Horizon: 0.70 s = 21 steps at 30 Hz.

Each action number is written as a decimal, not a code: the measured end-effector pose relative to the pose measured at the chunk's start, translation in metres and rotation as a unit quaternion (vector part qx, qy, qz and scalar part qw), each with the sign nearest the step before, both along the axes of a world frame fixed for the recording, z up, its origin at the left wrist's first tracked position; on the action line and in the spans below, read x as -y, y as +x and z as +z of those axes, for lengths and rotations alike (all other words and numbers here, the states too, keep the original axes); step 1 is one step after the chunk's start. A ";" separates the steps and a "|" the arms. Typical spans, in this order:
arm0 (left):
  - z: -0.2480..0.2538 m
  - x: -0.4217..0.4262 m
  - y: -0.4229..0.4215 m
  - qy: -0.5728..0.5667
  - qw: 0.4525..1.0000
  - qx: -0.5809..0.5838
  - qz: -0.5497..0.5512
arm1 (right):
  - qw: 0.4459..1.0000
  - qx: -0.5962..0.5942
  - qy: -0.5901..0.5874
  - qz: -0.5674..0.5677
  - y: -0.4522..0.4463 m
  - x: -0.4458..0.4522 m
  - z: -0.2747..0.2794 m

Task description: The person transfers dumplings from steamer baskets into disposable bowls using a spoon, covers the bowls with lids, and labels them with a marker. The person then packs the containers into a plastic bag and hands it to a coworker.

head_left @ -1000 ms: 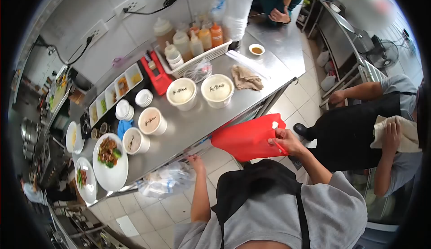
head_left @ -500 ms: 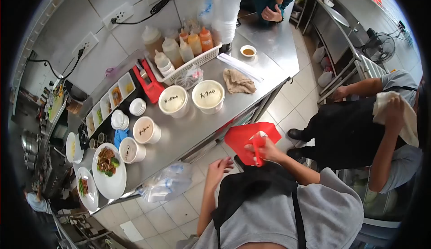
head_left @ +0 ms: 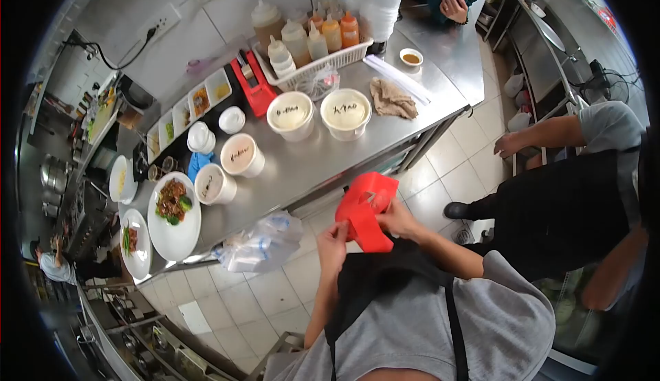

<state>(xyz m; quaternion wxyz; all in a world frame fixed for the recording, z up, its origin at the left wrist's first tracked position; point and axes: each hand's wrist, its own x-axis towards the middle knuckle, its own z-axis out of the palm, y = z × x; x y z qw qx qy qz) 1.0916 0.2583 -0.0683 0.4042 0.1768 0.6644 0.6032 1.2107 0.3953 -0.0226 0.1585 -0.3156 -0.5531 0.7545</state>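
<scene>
A red carrier bag [head_left: 368, 226], which looks like soft fabric, hangs in front of my apron, partly folded and crumpled. My left hand [head_left: 333, 242] pinches its left edge. On the other side, my right hand [head_left: 401, 220] is closed on its right part, with some fingers hidden behind the material. Beyond the bag, on the steel counter [head_left: 302, 158], stand white lidded tubs with handwriting, among them a round tub [head_left: 346, 114] and another tub [head_left: 290, 116].
A plate of meat and broccoli [head_left: 174, 216] is at the counter's left end. Squeeze bottles fill a white basket [head_left: 323, 72] at the back. A plastic bag [head_left: 261, 243] hangs by the front edge. A co-worker in a black apron [head_left: 550, 209] stands at right.
My left hand, free before, has taken hold of the red bag. The bag has been turned and gathered between both hands. The co-worker at right has lowered the hand with the cloth.
</scene>
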 end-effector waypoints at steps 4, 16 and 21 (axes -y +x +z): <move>0.026 0.017 -0.016 0.148 0.926 0.296 0.182 | 0.987 0.043 0.122 -0.094 0.037 -0.038 -0.038; 0.060 -0.009 -0.012 0.130 0.959 0.101 0.229 | 0.858 0.085 0.473 0.183 -0.025 0.008 0.023; 0.021 0.053 -0.016 -0.076 0.986 -0.024 -0.147 | 0.854 0.177 0.398 0.284 -0.034 -0.041 -0.008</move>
